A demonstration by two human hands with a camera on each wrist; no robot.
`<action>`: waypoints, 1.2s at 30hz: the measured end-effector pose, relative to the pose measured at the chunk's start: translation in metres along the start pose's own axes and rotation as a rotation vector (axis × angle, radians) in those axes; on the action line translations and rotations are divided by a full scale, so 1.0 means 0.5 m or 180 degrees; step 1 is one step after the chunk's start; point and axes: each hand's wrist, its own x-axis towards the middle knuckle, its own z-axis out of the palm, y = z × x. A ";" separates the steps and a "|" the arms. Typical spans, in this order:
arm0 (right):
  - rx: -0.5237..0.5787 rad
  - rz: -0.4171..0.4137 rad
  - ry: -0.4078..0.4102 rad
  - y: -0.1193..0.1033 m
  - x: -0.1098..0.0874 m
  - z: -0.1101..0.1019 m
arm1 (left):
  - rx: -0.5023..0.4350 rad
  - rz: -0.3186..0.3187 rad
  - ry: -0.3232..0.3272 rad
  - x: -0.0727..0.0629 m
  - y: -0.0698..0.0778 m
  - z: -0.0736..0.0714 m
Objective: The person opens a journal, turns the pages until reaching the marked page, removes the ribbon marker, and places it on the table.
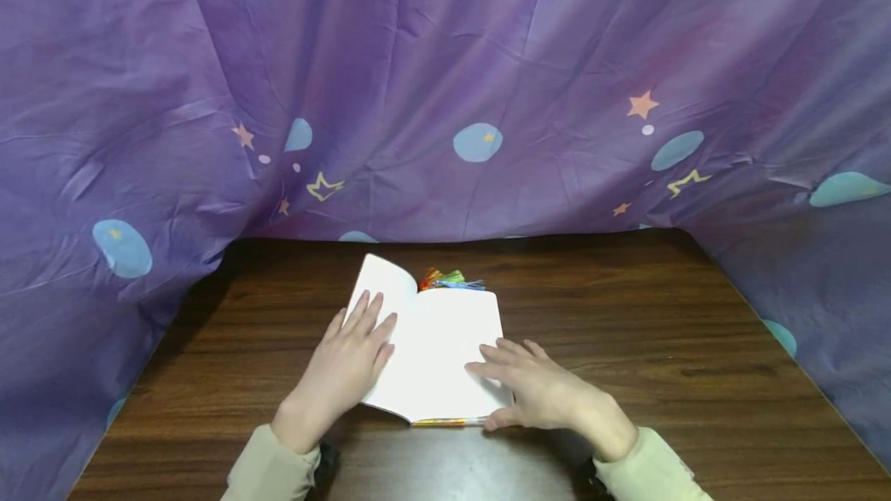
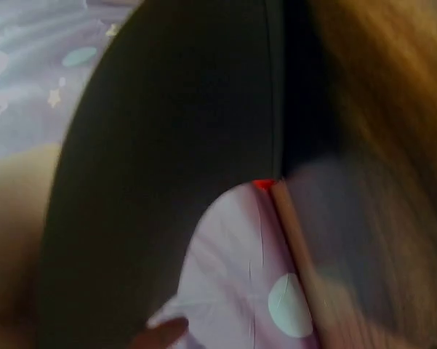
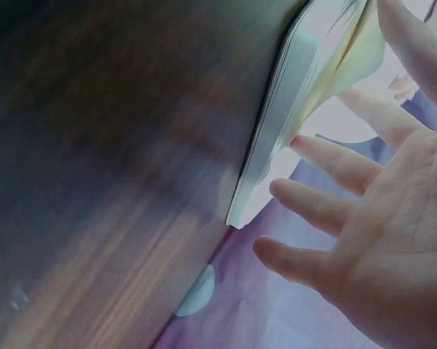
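An open book (image 1: 455, 346) with blank white pages lies on the table, its left side tilted up from the tabletop. My left hand (image 1: 351, 366) rests on the left page, fingers straight and spread. At the right page's outer edge is my right hand (image 1: 539, 393), fingers extended and thumb by the lower corner. In the right wrist view its fingers (image 3: 327, 163) are spread beside the page stack (image 3: 276, 123), and one page bends up near them. A large dark surface (image 2: 160, 145) fills much of the left wrist view; I cannot tell what it is.
Red-orange, green and blue tassels (image 1: 452, 280) lie at the book's top edge. Dark wood grain covers the table (image 1: 626, 315). A purple curtain (image 1: 418, 83) with stars and planets hangs behind the table and along both sides.
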 end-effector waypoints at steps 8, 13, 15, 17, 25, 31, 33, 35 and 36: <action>0.0025 -0.0092 -0.0073 0.011 0.014 -0.013 | -0.0276 0.0087 -0.0064 0.017 -0.009 -0.001; 0.0107 -0.0222 -0.0116 0.023 0.013 -0.025 | -0.0308 0.0089 -0.0067 0.023 -0.006 -0.002; 0.0119 -0.0305 -0.0093 0.027 0.011 -0.028 | -0.0313 0.0093 -0.0068 0.024 -0.005 -0.002; 0.0103 -0.0467 -0.0001 0.031 0.011 -0.028 | -0.0316 0.0099 -0.0059 0.024 -0.005 -0.002; -0.0294 -0.1440 0.0855 0.034 0.024 -0.012 | -0.0364 0.0113 -0.0035 0.024 -0.006 -0.002; -0.0360 -0.1534 0.1235 0.023 0.024 -0.010 | -0.0358 0.0125 -0.0011 0.023 -0.008 -0.001; -0.0346 -0.1508 0.1316 0.019 0.022 -0.012 | -0.0372 0.0139 0.0015 0.024 -0.009 0.000; -0.0300 -0.1498 0.1414 0.016 0.021 -0.014 | -0.0386 0.0153 0.0043 0.024 -0.010 0.000; -0.0263 -0.1487 0.1478 0.016 0.022 -0.014 | -0.0401 0.0155 0.0055 0.024 -0.011 0.000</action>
